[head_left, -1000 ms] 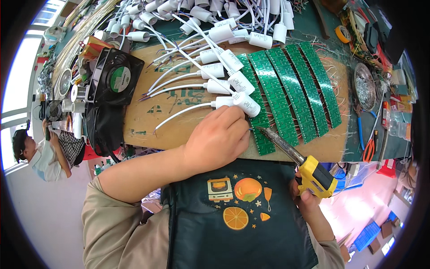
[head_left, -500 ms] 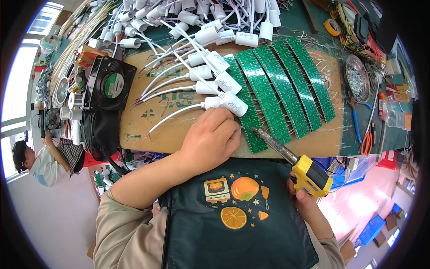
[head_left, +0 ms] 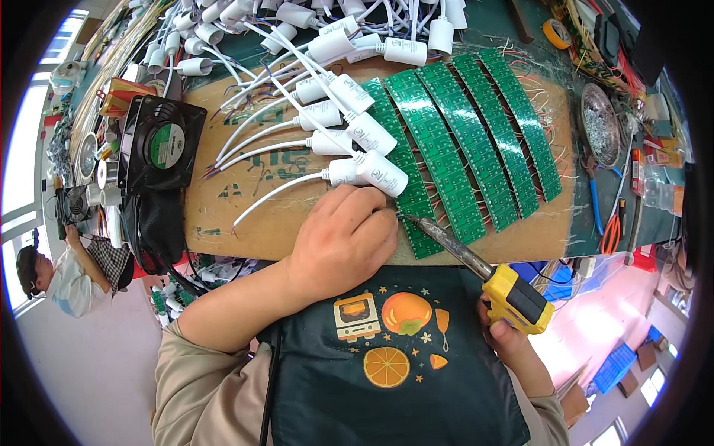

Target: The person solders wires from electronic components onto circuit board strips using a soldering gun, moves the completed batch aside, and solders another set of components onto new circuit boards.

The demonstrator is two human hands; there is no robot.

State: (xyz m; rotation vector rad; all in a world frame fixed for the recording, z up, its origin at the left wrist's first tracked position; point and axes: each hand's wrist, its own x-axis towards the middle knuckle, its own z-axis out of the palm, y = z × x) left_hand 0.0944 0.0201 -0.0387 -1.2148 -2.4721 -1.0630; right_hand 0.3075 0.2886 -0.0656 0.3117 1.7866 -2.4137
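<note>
My left hand (head_left: 346,234) is closed at the near edge of the boards, fingers pinched. A bit of thin blue wire (head_left: 401,216) shows at its fingertips; the rest is hidden. Right above its knuckles lies a white cylindrical lamp holder (head_left: 384,175). My right hand (head_left: 504,331) grips a yellow and black soldering gun (head_left: 518,299) from below. The gun's metal tip points up and left, meeting the wire over the leftmost green circuit board strip (head_left: 405,167). Several more green circuit board strips (head_left: 476,141) lie side by side to the right, joined by thin wires.
White lamp holders with cables (head_left: 349,97) lie on a cardboard sheet (head_left: 223,241) and pile up behind. A black fan (head_left: 160,145) stands left. At right are a metal dish (head_left: 600,126), blue-handled pliers (head_left: 595,204) and orange-handled scissors (head_left: 611,236). Another person (head_left: 74,271) is at far left.
The soldering gun's tip has shifted slightly left, to the wire at my left fingertips. My left hand keeps its pinch. The whole view has moved a little.
</note>
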